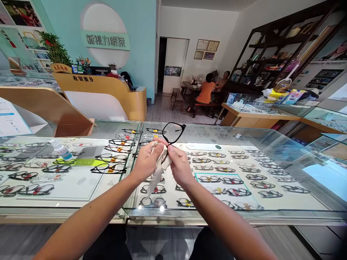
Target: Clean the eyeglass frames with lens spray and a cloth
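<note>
A pair of black-framed eyeglasses (183, 129) is held up over the glass counter, one lens standing clear above my fingers. My left hand (146, 161) is closed on a pale cleaning cloth (155, 185), pressing it around the lower lens, which is mostly hidden. The cloth's loose end hangs down below that hand. My right hand (180, 165) pinches the eyeglasses near the bridge and also touches the cloth. Both hands meet in front of me, above the display.
The glass display counter (230, 213) spans the front, with rows of eyeglasses (235, 180) inside. On the left are a small white bottle (61, 150), a column of black frames (108, 168) and a wooden stand (73, 119). Two people (206, 92) sit at a table behind.
</note>
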### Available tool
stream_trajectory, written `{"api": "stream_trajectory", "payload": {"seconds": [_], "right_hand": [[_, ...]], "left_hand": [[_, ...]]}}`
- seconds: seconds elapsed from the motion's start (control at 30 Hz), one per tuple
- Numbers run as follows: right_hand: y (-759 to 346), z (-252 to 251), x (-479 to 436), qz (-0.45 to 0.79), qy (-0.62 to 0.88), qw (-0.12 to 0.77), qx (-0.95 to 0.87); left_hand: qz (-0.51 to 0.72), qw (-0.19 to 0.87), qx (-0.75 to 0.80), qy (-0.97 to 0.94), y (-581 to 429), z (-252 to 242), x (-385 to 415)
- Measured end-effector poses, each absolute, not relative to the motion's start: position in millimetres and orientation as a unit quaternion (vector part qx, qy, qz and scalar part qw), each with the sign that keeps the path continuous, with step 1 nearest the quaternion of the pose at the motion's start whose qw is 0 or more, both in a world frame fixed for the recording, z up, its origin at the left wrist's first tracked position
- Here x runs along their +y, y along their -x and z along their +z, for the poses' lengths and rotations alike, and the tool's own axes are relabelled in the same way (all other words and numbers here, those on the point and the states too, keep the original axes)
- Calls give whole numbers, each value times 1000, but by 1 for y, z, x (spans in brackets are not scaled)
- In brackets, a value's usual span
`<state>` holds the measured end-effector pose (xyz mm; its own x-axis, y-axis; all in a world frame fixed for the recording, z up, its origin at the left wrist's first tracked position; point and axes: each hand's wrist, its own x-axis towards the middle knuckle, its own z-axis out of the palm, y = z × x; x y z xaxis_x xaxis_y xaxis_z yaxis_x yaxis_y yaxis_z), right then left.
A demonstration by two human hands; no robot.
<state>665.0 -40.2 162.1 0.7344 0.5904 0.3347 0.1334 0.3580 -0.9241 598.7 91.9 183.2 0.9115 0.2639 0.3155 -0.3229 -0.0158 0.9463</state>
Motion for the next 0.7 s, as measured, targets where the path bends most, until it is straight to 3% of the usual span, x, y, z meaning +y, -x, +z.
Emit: {"api": "stream_trajectory", "payload": {"seconds": [0.17,0.37,0.53,0.7], "right_hand": [[-671,168,-44,171,498,790,-313],[-669,172,-47,96,561,721,-396],[-680,182,-60,68,554,739,-378],[-691,213,-89,-89,523,778,-337]], "left_hand": [[51,691,-120,-711,-595,190,113],[214,712,-52,-666,-599,182,91],[176,734,-62,-653,-607,185,82],[110,786,-32,-607,-613,186,77]]}}
